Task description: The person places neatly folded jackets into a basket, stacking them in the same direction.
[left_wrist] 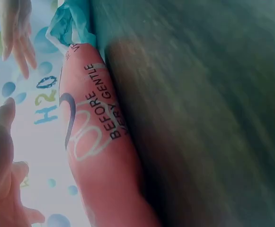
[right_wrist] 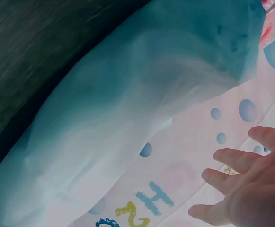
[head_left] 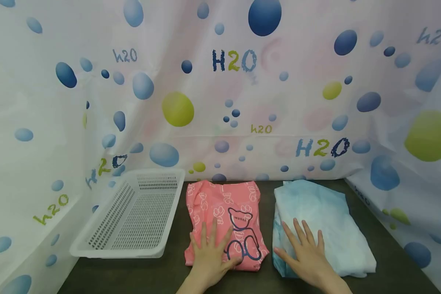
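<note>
- Left hand (head_left: 210, 255): fingers spread, thumb out to the side, pinching nothing. From the head view it lies over the near part of the pink garment (head_left: 203, 202); the left wrist view shows a gap, so I log it as just above the cloth.
- Right hand (head_left: 308, 257): fingers likewise spread, holding nothing, over the near left part of the blue-and-white garment (head_left: 319, 208) (the right wrist view shows space under it too).
- Both garments lie side by side on the tabletop (head_left: 132, 277), apart from each other. The pink one carries a bear drawing and lettering; both look folded, though I cannot tell how many layers.
- White basket (head_left: 114, 253): left of the pink garment, near it, with neither garment inside.
- Progress, my judgement: laying out looks done; any gripping or moving of either garment is not yet done.
- Outermost: a spotted backdrop (head_left: 213, 90) behind and at both sides.
</note>
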{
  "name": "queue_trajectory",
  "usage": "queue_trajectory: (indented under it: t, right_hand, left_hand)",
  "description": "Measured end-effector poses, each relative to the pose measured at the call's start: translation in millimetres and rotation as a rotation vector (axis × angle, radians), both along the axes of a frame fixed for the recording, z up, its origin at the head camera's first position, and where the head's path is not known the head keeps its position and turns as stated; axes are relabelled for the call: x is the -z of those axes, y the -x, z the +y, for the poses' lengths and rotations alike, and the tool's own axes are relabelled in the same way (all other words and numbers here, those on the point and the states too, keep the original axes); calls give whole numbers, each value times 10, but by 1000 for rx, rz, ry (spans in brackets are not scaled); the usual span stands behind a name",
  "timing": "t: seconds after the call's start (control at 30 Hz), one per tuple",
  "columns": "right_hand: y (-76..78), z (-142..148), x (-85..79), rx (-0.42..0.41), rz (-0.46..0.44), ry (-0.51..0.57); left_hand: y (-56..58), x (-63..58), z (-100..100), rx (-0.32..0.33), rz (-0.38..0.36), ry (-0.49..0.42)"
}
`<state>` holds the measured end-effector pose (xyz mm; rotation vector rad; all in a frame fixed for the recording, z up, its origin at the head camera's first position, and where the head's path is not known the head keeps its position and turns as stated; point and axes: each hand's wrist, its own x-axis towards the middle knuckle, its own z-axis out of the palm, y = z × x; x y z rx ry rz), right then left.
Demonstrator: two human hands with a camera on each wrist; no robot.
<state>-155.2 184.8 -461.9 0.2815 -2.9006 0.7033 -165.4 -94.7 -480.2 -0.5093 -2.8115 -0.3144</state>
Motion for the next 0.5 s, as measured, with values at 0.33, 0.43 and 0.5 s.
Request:
queue_trajectory:
  t: [0.33, 0.43, 0.5]
  right_hand:
    - [40, -107, -32, -31, -24, 44]
    - [70, -130, -22, -55, -28, 54]
    - [96, -150, -19, -78, -39, 70]
  left_hand:
    - [109, -51, -176, -15, -80, -96]
    - [164, -41, -233, -13, -92, -118]
    - [202, -24, -278, -18, -105, -130]
